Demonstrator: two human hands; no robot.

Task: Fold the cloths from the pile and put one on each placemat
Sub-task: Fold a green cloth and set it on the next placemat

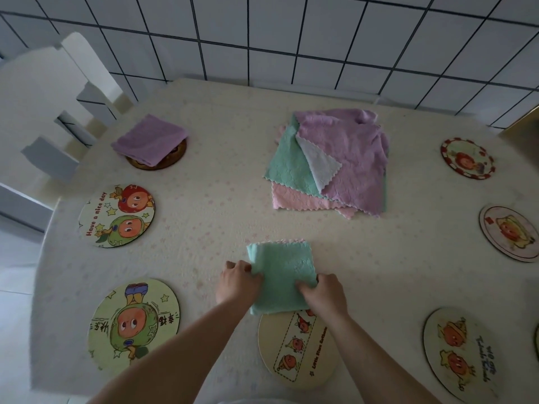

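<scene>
A folded green cloth (280, 272) lies on the table in front of me, its near edge overlapping the nearest round placemat (294, 354). My left hand (237, 282) grips its left edge and my right hand (322, 291) grips its right near corner. The pile of cloths (335, 161), purple, green and pink, sits at the table's far middle. A folded purple cloth (150, 139) rests on the far-left placemat (172, 157). Bare placemats lie at left (116, 215), near left (134, 323), near right (460, 352), right (509, 233) and far right (466, 158).
The table wears a pale cloth (204, 199) with a faint star print. A white chair (49, 118) stands at the far left corner. A tiled wall (291, 39) runs behind the table.
</scene>
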